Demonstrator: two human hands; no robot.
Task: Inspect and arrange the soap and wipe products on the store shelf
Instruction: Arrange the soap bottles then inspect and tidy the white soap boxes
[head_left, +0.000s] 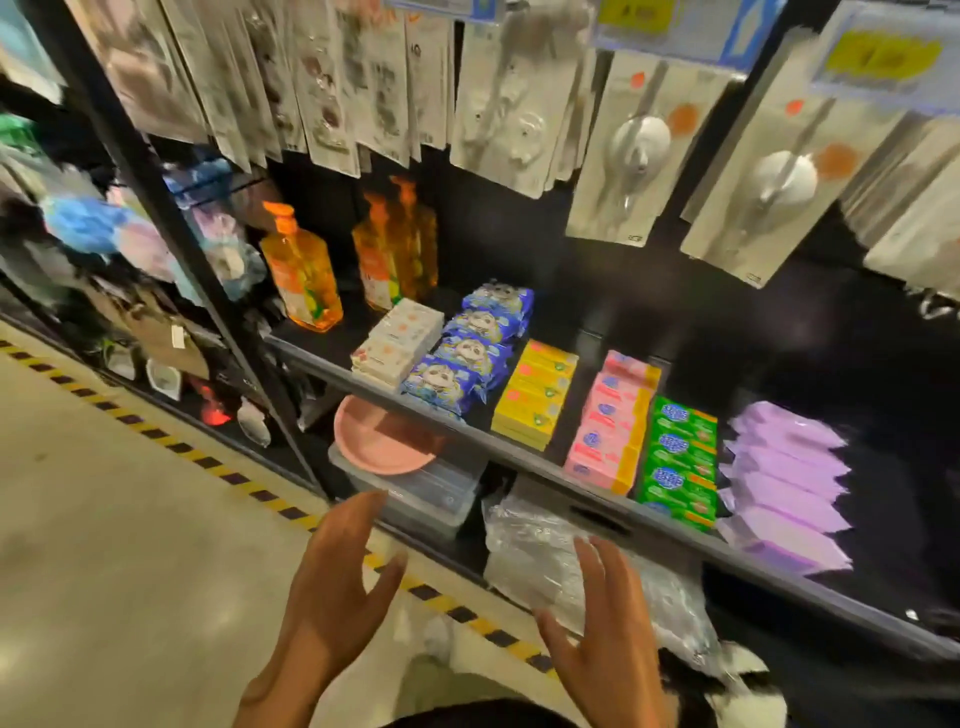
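two hands were raised at the bottom of the frame. the left hand and the right hand were both spread, fingers apart and palms turned toward each other, and they held nothing and touched nothing. just above the right hand's fingertips lay one clear wrapped bundle on the lower level. above the left hand's fingertips sat one clear plastic box with one pink basin on top of it. a yellow-and-black striped tape ran across the floor at the left.

the shelf crossed the middle of the frame, above both hands and apart from them. six rows of goods ran back from its front edge. from left to right they were: white boxes, two groups deep; blue wipe packs, four in a line; yellow soap boxes, stacked; pink soap boxes, stacked; green soap packs, at least three; and purple wipe packs, which overlapped so much that the count was unclear. the green row stood straight above the right hand, and the blue row lay above and to the right of the left hand.

farther back at middle left stood one orange pump bottle alone, with a cluster of at least two more orange bottles to its right. carded hooks hung across the top, blurred.
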